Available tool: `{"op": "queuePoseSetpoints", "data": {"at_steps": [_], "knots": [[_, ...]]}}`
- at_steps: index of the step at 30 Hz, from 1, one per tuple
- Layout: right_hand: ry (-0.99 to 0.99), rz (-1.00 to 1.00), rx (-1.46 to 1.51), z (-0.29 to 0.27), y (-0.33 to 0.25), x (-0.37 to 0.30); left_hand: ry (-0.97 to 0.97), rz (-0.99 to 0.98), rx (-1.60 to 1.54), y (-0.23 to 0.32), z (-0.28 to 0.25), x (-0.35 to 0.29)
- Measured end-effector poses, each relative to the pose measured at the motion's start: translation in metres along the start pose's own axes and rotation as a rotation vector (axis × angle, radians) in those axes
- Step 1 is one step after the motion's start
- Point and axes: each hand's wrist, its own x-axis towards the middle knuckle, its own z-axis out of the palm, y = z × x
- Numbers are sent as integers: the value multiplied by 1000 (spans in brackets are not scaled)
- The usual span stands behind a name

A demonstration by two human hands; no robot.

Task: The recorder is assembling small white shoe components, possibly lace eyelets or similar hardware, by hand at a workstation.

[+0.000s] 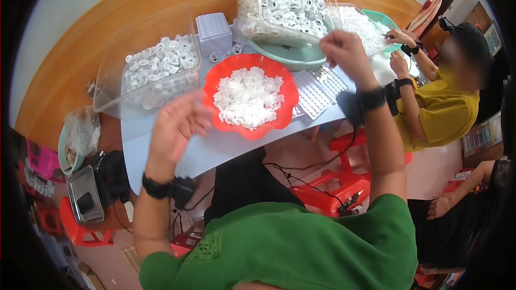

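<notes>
- Left hand (pixel 181 124): found over the table (pixel 138 142), fingers loosely spread and blurred, at the left edge of the bowl (pixel 293 94). I saw nothing in its grip; contact with the rim could not be confirmed.
- Right hand (pixel 344 53): raised, fingers curled inward, just right of the basin (pixel 282 56). I could not tell whether the fingertips pinched anything.
- Bits (pixel 250 96): the clear bits lay heaped in the bowl, right of the left hand and below-left of the right hand.
- Rings (pixel 161 62): a pile of white rings sat in the left bin (pixel 112 103), above-left of the left hand. A deeper load filled the tilted bin (pixel 257 31), beyond and left of the right hand, above the basin. A few loose ones lay beside the box (pixel 214 33), between the two bins.
- Tray (pixel 322 109): rested below-left of the right hand, with pale round spots in rows; whether these were parts or sockets was too small to settle.
- Progress, in my judgement: plenty of bits remained in the bowl, so the work appeared well short of finished. Neither ring load could be certified as done or waiting.
- Co-worker (pixel 443 113): a person in yellow worked separately, to the right of the right hand.
</notes>
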Motion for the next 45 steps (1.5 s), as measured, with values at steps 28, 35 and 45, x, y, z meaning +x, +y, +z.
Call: {"op": "queuePoseSetpoints", "data": {"at_steps": [28, 35, 45], "knots": [[187, -675, -430, 24, -18, -21, 30, -221, -59, -63, 53, -37], [-91, -1085, -562, 82, -54, -135, -145, -119, -351, -75, 84, -26], [-112, -729, -119, 100, -34, -164, -166, -150, -402, -88, 84, -47]]}}
